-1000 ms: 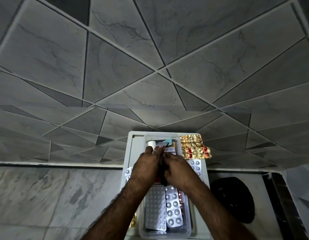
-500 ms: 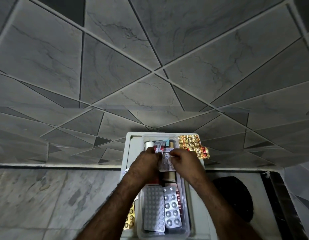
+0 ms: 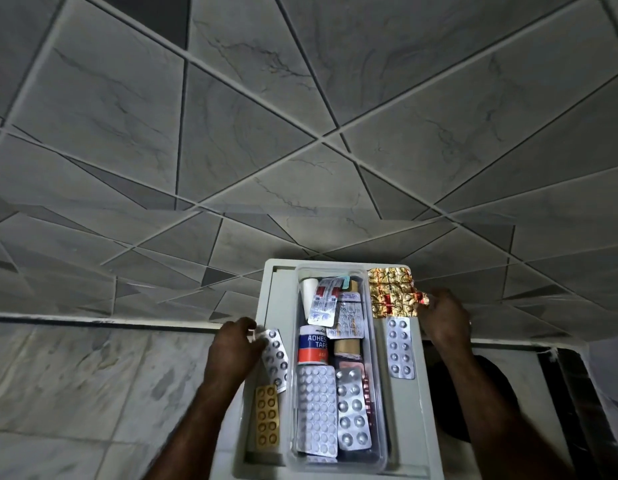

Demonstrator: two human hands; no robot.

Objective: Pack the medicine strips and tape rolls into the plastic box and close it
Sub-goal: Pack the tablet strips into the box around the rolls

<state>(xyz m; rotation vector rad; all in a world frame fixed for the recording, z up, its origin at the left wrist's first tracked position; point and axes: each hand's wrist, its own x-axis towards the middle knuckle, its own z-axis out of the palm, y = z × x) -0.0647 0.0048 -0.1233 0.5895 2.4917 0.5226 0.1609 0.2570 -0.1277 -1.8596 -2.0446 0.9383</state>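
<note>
A clear plastic box (image 3: 379, 344) stands open on a white tray (image 3: 426, 420). Inside lie an adhesive tape roll (image 3: 312, 345), a brown tape roll (image 3: 347, 348), a white pill strip (image 3: 316, 410), a silver blister strip (image 3: 352, 410) and more strips at the far end. My left hand (image 3: 231, 348) is left of the box, fingers closed on the top end of a tilted silver strip (image 3: 277, 358). My right hand (image 3: 443, 317) is right of the box, fingertips pinching the corner of a gold foil strip (image 3: 392, 292).
An orange-gold pill strip (image 3: 267, 419) lies on the tray's left side. Another silver strip (image 3: 400, 348) lies right of the box. A dark round object (image 3: 494, 396) sits beyond the tray's right edge. Marble counter (image 3: 92, 393) spreads left, with a tiled wall behind.
Both hands left the far end of the box, where they held a strip. The left went to the silver strip on the left, the right to the gold foil strip.
</note>
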